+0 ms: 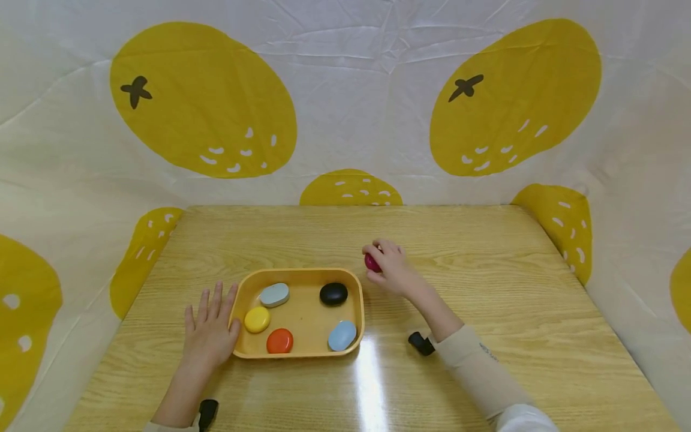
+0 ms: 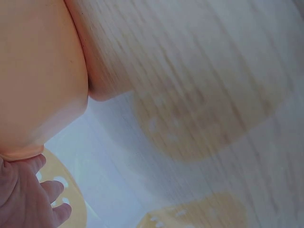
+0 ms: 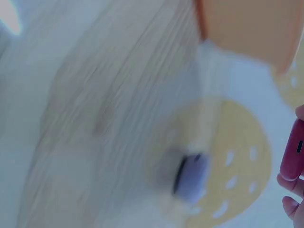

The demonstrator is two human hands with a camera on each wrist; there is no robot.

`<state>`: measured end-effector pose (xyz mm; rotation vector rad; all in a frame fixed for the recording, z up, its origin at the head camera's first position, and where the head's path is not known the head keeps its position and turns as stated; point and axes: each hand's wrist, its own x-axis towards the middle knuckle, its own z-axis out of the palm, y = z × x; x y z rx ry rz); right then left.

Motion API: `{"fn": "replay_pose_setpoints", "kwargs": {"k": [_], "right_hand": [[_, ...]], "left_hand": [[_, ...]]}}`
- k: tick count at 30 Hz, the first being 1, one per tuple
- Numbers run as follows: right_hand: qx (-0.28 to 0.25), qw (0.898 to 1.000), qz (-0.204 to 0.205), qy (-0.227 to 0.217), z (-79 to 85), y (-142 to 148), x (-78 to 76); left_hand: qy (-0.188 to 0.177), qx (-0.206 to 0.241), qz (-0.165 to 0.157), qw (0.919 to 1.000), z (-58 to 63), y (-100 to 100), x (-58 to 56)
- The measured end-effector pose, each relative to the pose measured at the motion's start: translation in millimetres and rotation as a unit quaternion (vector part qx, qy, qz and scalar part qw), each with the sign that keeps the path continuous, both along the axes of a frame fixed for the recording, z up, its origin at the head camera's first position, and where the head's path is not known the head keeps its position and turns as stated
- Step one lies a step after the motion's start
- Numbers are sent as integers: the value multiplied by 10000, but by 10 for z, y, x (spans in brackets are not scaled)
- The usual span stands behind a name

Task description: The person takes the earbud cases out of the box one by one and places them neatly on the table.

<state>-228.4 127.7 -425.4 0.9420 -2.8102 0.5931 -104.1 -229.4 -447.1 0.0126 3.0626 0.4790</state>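
Note:
My right hand (image 1: 393, 270) pinches a smooth dark-pink pebble-shaped piece (image 1: 372, 263) just beyond the right end of a yellow-orange tray (image 1: 302, 355). In the right wrist view that pink piece (image 3: 290, 154) shows a small dark mark on its side. At the tray's left end lies my left hand (image 1: 209, 336), fingers straight and spread, thumb at the rim. Inside the tray are a pale grey piece (image 1: 275, 294), a yellow one (image 1: 257, 320), a red-orange one (image 1: 279, 341), a black one (image 1: 333, 294) and a light blue one (image 1: 342, 336).
A blurred lavender object (image 3: 192, 178) shows on the table in the right wrist view; I cannot make it out in the head view. The wooden table (image 1: 486, 384) meets a white cloth (image 1: 367, 120) with yellow fruit shapes at the back and sides. Black wrist devices (image 1: 421, 344) sit under the forearms.

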Motion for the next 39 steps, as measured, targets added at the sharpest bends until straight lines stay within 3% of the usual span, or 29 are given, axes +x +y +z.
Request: {"fn": "replay_pose_setpoints", "kwargs": {"k": [7,15,26,39], "right_hand": [[14,9958,-824,-395,-147,381,-178],[247,9876,-1339,-787,-275,620,-270],[911,9765,-1551,-1183,-378,692,-320],[940,9715,-1593,-1482,-418,695,-344]], "left_hand": [[30,6,-4,10000,-2,0,1],[12,-4,10,10000,4,1,3],[13,-7,21,10000,12,13,6],[12,-22,34,10000,1,9,5]]}}
